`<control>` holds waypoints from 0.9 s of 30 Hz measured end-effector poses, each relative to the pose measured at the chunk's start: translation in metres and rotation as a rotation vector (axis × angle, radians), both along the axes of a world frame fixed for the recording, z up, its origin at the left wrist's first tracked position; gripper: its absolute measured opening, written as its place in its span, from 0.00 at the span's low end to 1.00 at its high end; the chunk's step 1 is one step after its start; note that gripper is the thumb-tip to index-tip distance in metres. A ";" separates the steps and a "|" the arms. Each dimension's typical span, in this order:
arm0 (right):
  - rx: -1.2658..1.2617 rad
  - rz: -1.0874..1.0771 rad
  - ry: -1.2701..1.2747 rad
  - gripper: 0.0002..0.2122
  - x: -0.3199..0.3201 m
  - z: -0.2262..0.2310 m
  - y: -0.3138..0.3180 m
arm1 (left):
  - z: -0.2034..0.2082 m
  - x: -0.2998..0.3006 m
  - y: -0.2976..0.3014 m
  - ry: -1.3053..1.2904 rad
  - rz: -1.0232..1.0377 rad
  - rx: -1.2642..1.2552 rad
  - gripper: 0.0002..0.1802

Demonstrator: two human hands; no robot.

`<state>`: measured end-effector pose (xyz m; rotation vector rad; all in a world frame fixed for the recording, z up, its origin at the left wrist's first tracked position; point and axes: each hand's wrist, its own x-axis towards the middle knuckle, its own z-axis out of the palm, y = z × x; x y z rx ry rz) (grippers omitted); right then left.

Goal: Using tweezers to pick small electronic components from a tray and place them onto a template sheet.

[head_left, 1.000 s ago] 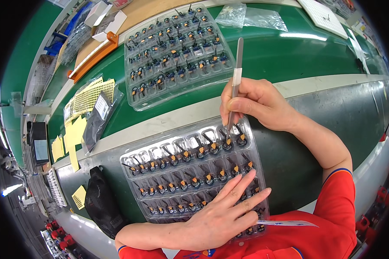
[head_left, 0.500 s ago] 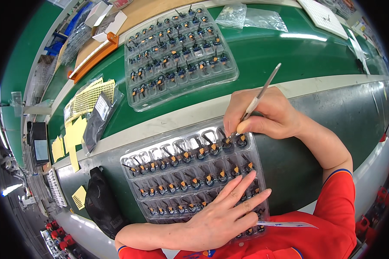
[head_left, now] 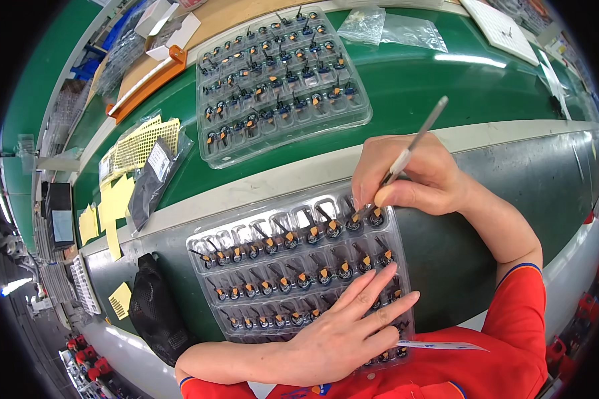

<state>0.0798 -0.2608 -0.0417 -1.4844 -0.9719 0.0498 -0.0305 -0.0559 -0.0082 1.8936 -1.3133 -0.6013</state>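
A clear plastic tray [head_left: 203, 282] in front of me holds rows of small dark round parts with black stems and orange patches. My right hand [head_left: 416, 174] pinches a slim pen-like metal tool [head_left: 419, 136] with a pale grip; I cannot tell its exact kind. Its lower end points down at a round part [head_left: 354, 221] in the far row, near the tray's far right corner. Fingers spread, my left hand [head_left: 343, 336] lies over the tray's near right area and covers some parts. A pale printed strip [head_left: 439, 345] sticks out beside that hand.
Beyond stands a second filled clear tray [head_left: 286, 136] on the green surface. Yellow sticker sheets [head_left: 143, 143] and a dark bagged packet [head_left: 154, 179] lie left, above a black mesh sleeve [head_left: 158, 309]. Clear bags [head_left: 409, 32] and a white board [head_left: 496, 30] sit at the back.
The view has shifted slightly. My right hand and the tool stay over the same far-right part, with the tool a little more upright. My left hand keeps its place.
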 end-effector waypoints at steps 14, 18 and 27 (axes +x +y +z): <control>0.004 -0.094 0.340 0.08 -0.004 0.006 0.002 | -0.001 0.000 0.000 -0.025 0.015 -0.026 0.07; 0.034 -0.129 0.415 0.07 -0.006 0.006 0.003 | 0.001 0.000 -0.001 -0.022 0.016 -0.043 0.07; 0.088 -0.116 0.482 0.07 -0.005 0.004 0.009 | 0.028 0.000 0.001 0.010 0.060 -0.048 0.05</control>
